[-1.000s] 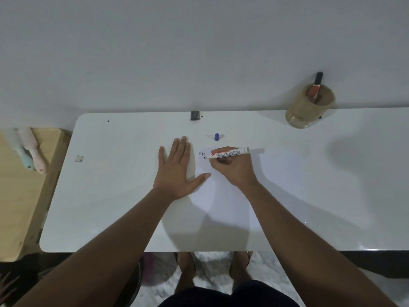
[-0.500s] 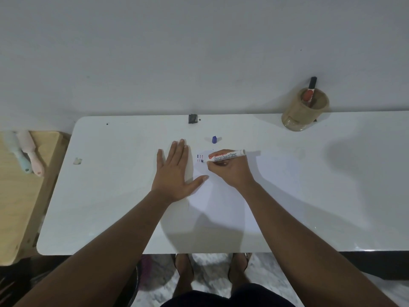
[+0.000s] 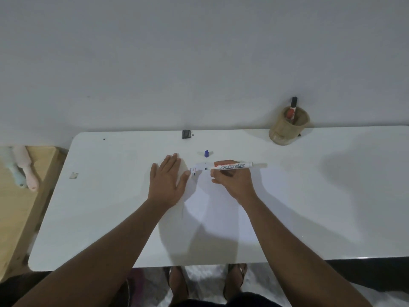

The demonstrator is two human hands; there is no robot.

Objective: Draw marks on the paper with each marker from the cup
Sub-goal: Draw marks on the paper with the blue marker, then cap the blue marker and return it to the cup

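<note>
A white sheet of paper [image 3: 217,202] lies on the white table [image 3: 106,207], with a few short blue marks [image 3: 193,170] near its top left corner. My left hand [image 3: 166,180] rests flat on the paper's left part, fingers spread. My right hand [image 3: 235,178] grips a white board marker [image 3: 232,166] lying almost level, its tip pointing left at the paper close to the marks. The marker's blue cap [image 3: 206,153] stands on the table just behind the paper. A tan cup [image 3: 287,127] at the back right holds one dark-capped marker [image 3: 291,109].
A small black object [image 3: 186,134] sits at the table's back edge by the wall. A scrap of tape [image 3: 73,175] lies at the left. A wooden surface [image 3: 20,209] to the left carries pink and pale green brushes [image 3: 24,171]. My feet show below the table's front edge.
The view shifted slightly. My right hand and the marker moved a little right of the marks, and my left thumb drew in toward the marks.
</note>
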